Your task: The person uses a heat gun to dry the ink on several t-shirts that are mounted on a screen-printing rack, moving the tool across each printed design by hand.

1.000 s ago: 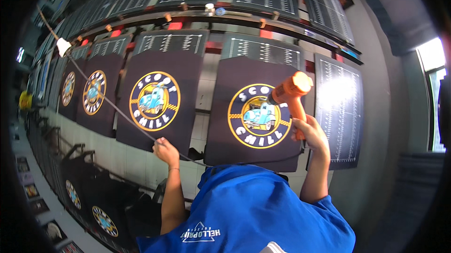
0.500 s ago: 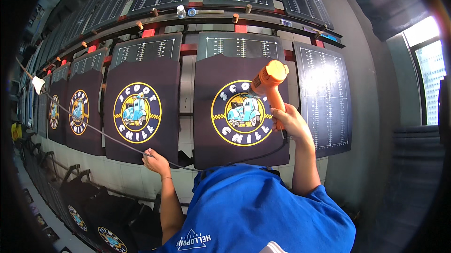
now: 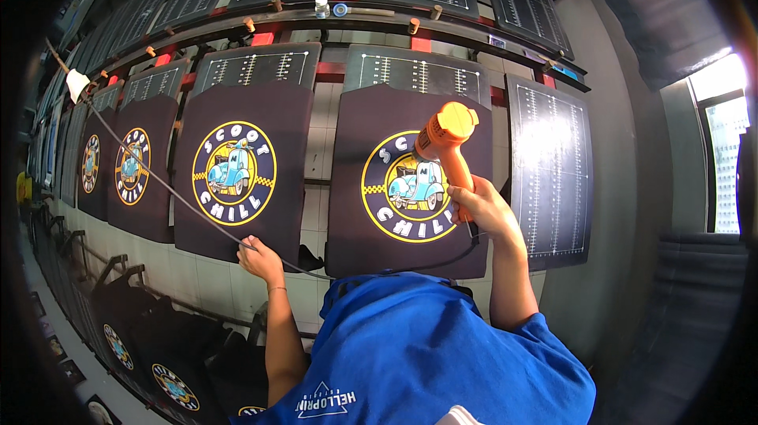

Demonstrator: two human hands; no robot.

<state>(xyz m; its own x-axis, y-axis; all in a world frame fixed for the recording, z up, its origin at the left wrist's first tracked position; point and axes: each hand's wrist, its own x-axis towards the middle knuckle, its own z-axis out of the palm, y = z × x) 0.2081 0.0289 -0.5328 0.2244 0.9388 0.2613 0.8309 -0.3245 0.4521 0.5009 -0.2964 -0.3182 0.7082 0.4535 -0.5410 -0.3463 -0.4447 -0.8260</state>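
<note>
My right hand is closed round the handle of an orange heat gun. Its nozzle points left and down, over the upper part of a round scooter print on a black T-shirt. The gun covers part of the print's lettering and ring. A dark power cord runs from the gun past my waist to the upper left. My left hand pinches this cord below the neighbouring black T-shirt, which bears the same print.
The shirts lie on dark ruled boards in a row. A bare board stands at the right. Behind runs a dark rail with wooden pegs, a small jar and a tape roll. A white plug connector hangs at the far left.
The whole view has tilted slightly. The heat gun has shifted a little to the left over the print. Both hands keep their hold on gun and cord.
</note>
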